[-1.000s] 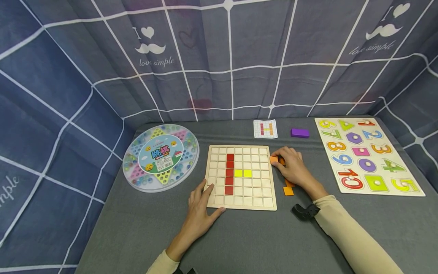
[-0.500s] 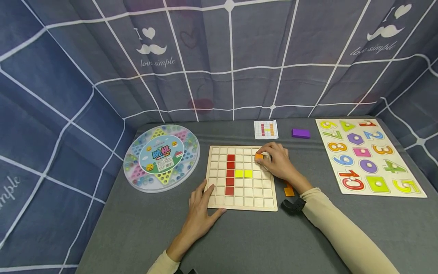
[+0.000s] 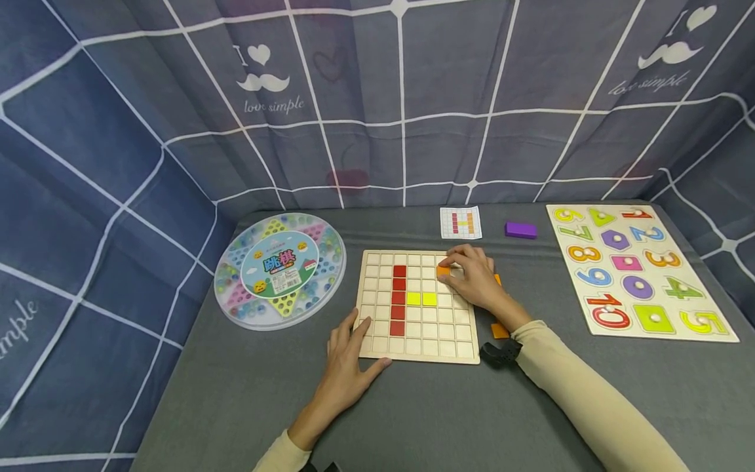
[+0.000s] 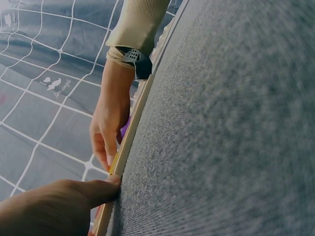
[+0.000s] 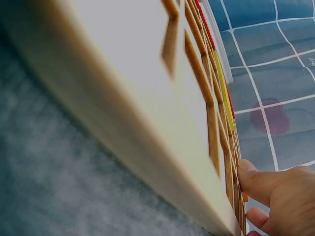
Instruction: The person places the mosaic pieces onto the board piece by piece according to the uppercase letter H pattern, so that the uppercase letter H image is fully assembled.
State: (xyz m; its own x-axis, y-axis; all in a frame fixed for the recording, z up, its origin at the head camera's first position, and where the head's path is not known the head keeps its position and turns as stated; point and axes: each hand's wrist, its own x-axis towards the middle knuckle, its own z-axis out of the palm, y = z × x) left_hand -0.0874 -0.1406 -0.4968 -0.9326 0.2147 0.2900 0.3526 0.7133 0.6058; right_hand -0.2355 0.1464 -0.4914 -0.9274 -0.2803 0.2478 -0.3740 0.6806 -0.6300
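Note:
A wooden grid board (image 3: 377, 343) lies at mid-table, bearing a column of red tiles (image 3: 398, 298) and two yellow tiles (image 3: 421, 299). My right hand (image 3: 474, 280) pinches an orange square tile (image 3: 443, 271) between thumb and fingers over the board's upper right part; whether it sits fully in a cell cannot be told. Its thumb touches the board's surface in the right wrist view. My left hand (image 3: 348, 362) rests at the board's lower left corner, fingers on the left edge and thumb (image 4: 106, 189) along the front edge. More orange tiles (image 3: 500, 331) lie right of the board, partly hidden by my right arm.
Behind the board lie a small pattern card (image 3: 461, 223) and a purple block (image 3: 521, 230). A round Chinese checkers set (image 3: 280, 269) stands left. At right lies a number-and-shape puzzle board (image 3: 639, 308). A grid-patterned curtain (image 3: 354, 151) encloses the table's back and sides.
My right hand has moved left from the loose orange tiles onto the board, carrying one orange tile, with only a slight shift in the last half second. The left hand has stayed put.

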